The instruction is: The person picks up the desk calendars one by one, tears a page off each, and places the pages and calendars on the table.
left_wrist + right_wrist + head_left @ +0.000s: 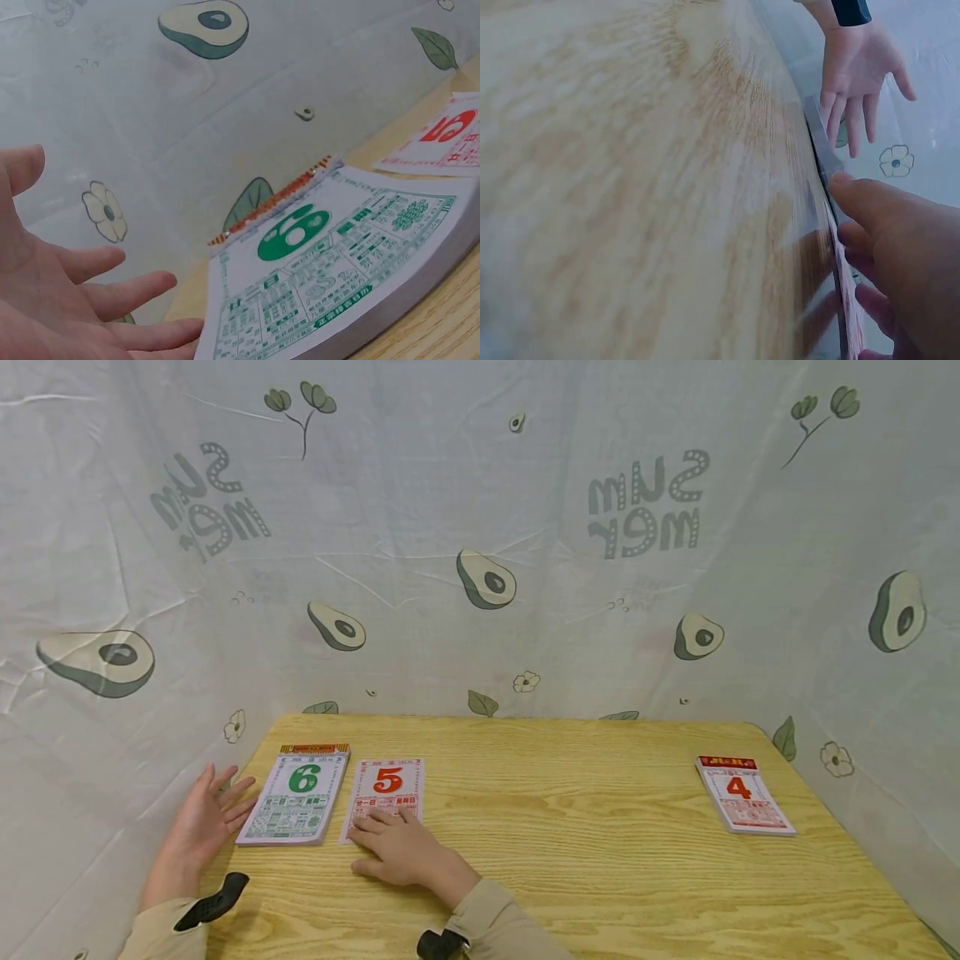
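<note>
A thick tear-off calendar pad [300, 797] with a green 6 lies at the table's left side. My left hand [202, 822] is beside its left edge, palm turned up and fingers spread; in the left wrist view the fingertips come up to the pad [315, 262]. Just right of the pad is a loose calendar sheet [388, 781] with a red 5, flat on the wood. Over the lower part of that sheet rests my right hand [401, 847], its fingers extended. Neither hand grips anything.
A smaller calendar pad [746, 797] with a red 4 lies at the table's right side. The wooden table [570, 860] is bordered by a pale curtain [420, 510] printed with avocados, at the back and both sides.
</note>
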Demonstrator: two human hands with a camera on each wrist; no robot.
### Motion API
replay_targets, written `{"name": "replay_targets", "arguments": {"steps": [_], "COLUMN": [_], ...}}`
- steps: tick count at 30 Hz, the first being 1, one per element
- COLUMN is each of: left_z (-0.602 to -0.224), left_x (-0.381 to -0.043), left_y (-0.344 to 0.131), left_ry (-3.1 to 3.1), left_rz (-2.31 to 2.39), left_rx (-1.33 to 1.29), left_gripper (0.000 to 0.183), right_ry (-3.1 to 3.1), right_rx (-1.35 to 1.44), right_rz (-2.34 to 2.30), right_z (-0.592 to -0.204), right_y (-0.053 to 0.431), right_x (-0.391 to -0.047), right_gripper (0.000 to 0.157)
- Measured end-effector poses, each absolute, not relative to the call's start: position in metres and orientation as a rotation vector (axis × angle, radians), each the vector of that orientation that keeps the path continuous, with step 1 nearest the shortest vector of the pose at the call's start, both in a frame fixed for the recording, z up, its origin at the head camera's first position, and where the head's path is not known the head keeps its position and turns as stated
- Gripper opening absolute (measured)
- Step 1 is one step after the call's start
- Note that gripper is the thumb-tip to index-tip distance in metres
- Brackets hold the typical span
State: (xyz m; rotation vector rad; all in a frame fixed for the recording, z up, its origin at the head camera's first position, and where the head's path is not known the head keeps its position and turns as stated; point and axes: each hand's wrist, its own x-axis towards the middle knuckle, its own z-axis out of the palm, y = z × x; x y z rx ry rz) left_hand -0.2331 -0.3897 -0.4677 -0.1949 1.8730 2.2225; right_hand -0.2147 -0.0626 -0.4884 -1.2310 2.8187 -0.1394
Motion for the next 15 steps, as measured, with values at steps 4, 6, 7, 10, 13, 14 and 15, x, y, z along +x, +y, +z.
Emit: {"name": "replay_targets", "arguments": {"steps": [4,6,7,10,13,14,15], "left_z": [-0.463,-0.461,-0.459,-0.455,-0.452,-0.450,-0.449], "left_x": [-0.233,-0.233,-0.233,-0.232,-0.232,-0.231,-0.231], "left_y": [-0.388,-0.387,-0.386,-0.382,-0.377,-0.375,-0.374], "left_ry": [1.926,1.934,1.938,1.946,1.972,1.982,1.996], "left_rz": [2.184,2.172,2.168,2.162,2.157,2.154,2.148], "left_rx": [-0.173,-0.156,-0.148,-0.138,-0.135,-0.137,-0.140], "left_gripper": [0.085,0.084,0.084,0.083,0.084,0.085,0.085], "right_ry": [2.842,2.853,2.857,2.874,2.908,2.922,2.935], "right_rx": [-1.250,-1.247,-1.242,-1.226,-1.240,-1.253,-1.262], "right_rz": [-0.139,-0.151,-0.157,-0.196,-0.203,-0.209,-0.215], "right_z": [-0.489,-0.489,-0.489,-0.489,-0.489,-0.488,-0.489], "right_y": [-0.062,-0.061,-0.060,-0.056,-0.050,-0.048,-0.046], "right_x": [-0.215,-0.216,-0.216,-0.217,-0.218,-0.218,-0.218], "right_gripper": [0.053,0.053,0.053,0.052,0.051,0.050,0.050]}}
